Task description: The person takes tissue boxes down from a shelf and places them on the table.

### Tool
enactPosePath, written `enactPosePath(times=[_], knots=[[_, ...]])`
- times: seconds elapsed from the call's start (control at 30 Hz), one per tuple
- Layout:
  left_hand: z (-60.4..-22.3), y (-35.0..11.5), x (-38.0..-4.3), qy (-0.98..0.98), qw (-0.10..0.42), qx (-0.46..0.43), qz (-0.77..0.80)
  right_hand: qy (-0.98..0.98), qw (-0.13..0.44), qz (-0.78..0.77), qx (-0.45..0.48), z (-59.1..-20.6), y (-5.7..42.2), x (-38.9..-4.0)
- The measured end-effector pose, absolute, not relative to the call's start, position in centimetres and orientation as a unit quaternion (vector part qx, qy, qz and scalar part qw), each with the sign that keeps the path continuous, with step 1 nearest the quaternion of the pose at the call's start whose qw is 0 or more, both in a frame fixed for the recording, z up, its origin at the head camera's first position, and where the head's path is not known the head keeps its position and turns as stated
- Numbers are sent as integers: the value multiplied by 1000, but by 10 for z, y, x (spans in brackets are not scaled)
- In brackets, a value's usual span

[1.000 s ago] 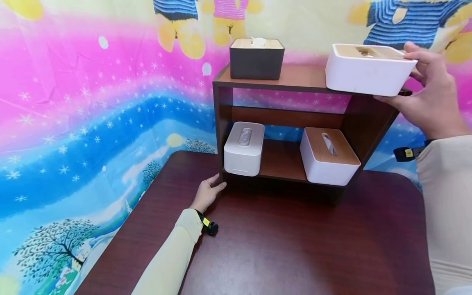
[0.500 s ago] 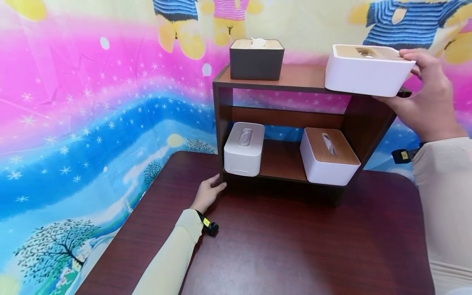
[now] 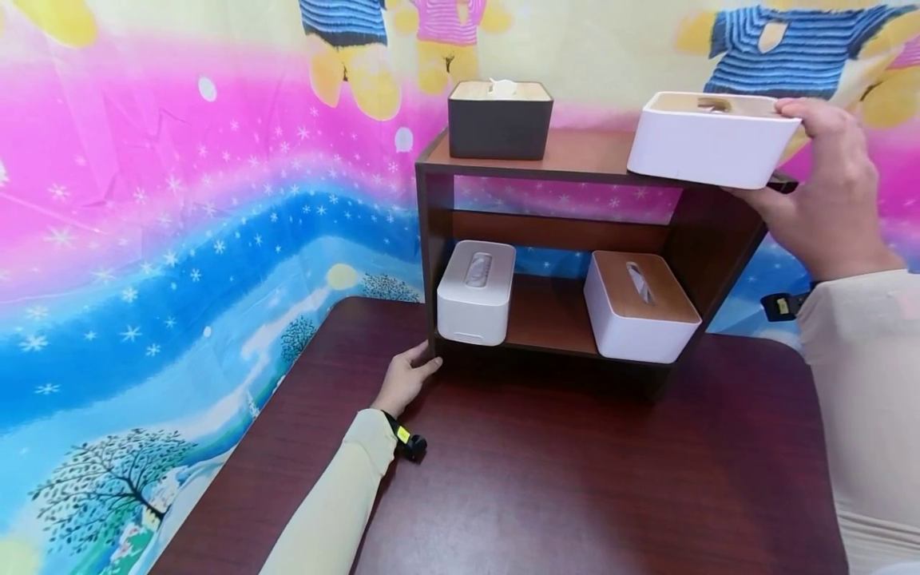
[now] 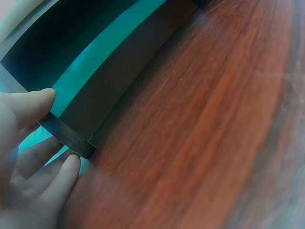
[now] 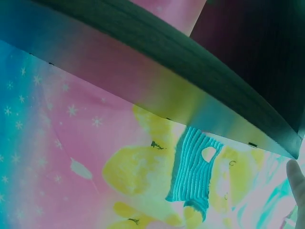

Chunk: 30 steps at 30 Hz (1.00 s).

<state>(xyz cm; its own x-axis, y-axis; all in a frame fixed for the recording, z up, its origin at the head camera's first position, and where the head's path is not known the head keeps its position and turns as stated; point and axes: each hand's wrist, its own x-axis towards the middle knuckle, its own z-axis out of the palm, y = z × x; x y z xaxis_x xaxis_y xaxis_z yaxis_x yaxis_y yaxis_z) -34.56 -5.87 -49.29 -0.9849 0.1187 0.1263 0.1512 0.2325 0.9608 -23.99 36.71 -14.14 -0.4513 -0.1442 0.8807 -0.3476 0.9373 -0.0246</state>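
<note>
A dark brown two-tier shelf [image 3: 589,150] stands on the table. My left hand [image 3: 401,383] grips the foot of its left side panel; in the left wrist view, the thumb and fingers [image 4: 66,176] lie on either side of the panel end [image 4: 71,138]. At the top right corner, my right hand [image 3: 834,192] holds a white tissue box [image 3: 707,148] with a wood-look lid. Its fingers lie over the lid's edge, and the thumb is low at the shelf's front edge. The right wrist view shows a fingertip [image 5: 298,179] beside the shelf's side panel [image 5: 190,90].
A dark grey tissue box [image 3: 499,128] sits at the top left. On the lower tier are an all-white tissue box [image 3: 474,307] and a white one with a brown lid [image 3: 642,311]. The reddish-brown table [image 3: 561,479] extends forward; a printed cloth [image 3: 180,239] hangs behind.
My right hand and the white tissue box in it have shifted slightly left. The head view has tilted a little. My left hand keeps its hold on the shelf.
</note>
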Motion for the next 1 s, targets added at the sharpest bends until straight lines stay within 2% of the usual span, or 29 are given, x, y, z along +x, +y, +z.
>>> enactPosePath(times=[0.27, 0.63, 1.0], knots=[[-492, -57, -346, -785, 16, -90, -613, -836, 519, 80, 162, -136, 350, -222], [-494, -59, -346, -788, 18, -87, -610, -847, 512, 94, 110, -139, 370, -231], [-495, -59, -347, -787, 13, -97, -610, -852, 508, 67, 107, -137, 370, -224]])
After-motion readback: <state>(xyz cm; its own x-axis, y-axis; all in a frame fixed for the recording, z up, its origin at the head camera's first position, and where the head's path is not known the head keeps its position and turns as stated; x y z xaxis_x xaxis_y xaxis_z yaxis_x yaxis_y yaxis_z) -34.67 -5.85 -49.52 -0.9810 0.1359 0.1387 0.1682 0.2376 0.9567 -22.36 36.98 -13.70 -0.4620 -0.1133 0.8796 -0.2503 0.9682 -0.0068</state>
